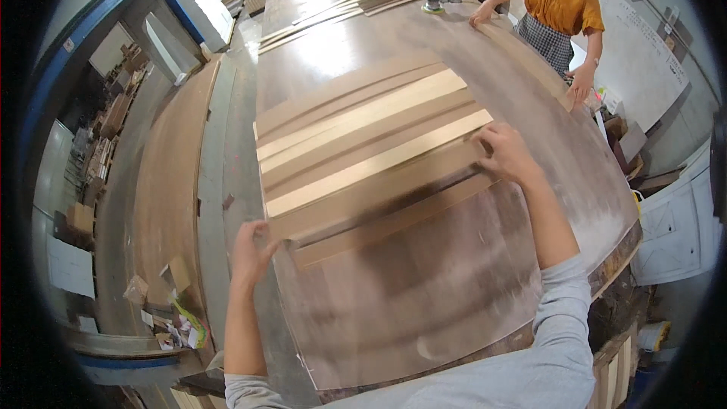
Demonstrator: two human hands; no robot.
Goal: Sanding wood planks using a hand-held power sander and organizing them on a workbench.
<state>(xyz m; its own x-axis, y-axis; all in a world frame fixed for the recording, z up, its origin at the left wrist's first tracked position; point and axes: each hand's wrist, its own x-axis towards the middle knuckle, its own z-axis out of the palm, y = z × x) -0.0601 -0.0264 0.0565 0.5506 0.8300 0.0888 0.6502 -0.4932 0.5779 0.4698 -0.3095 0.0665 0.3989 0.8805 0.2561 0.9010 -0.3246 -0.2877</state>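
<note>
My left hand (254,250) grips the left end of a brown wooden board (379,188), thumb and fingers curled at its edge. At the opposite end my right hand (506,153) pinches the same board between thumb and fingers. Motion smears the board's near edge. Beyond it, pale and brown planks (363,123) lie side by side across the large worktable (409,303). A narrow brown strip (394,221) shows just on the near side of the held board, with a dark band between them.
At the far right a person (556,4) in an orange top rests both hands by a long brown board (530,60) along the table edge. A sander (434,4) sits near stacked strips (356,7). Another brown-topped bench (170,189) stands left across an aisle.
</note>
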